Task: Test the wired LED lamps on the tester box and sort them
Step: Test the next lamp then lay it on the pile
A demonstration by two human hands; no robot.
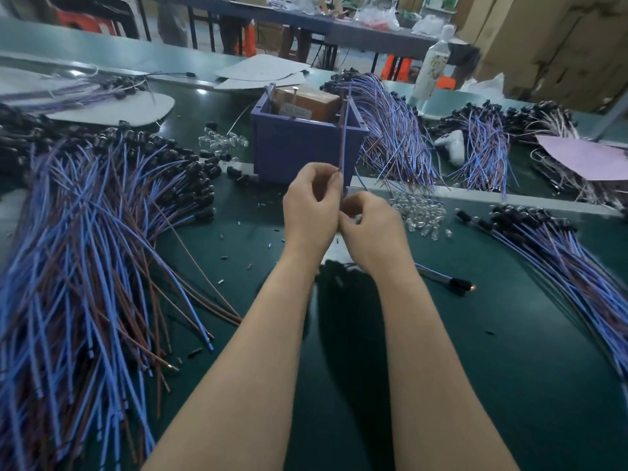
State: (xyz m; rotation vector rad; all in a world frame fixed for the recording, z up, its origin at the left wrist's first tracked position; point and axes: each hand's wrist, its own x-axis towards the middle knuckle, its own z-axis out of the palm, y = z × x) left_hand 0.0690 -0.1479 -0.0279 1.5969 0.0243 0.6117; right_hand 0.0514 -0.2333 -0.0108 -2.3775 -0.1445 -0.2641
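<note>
My left hand (311, 205) and my right hand (368, 226) meet at the middle of the table, both pinching one wired LED lamp (344, 141). Its blue and brown wires run straight up from my fingers to the top edge of the purple tester box (299, 144) just behind them. The lamp head is hidden in my right hand. A large pile of wired lamps (88, 232) covers the left of the table. A smaller row of lamps (560, 253) lies at the right.
More lamp bundles (394, 130) lie behind and right of the box. Loose clear LED caps (419, 212) sit right of my hands, others (222, 141) left of the box. A single lamp (455, 285) lies near my right forearm. A pink sheet (584, 154) is far right.
</note>
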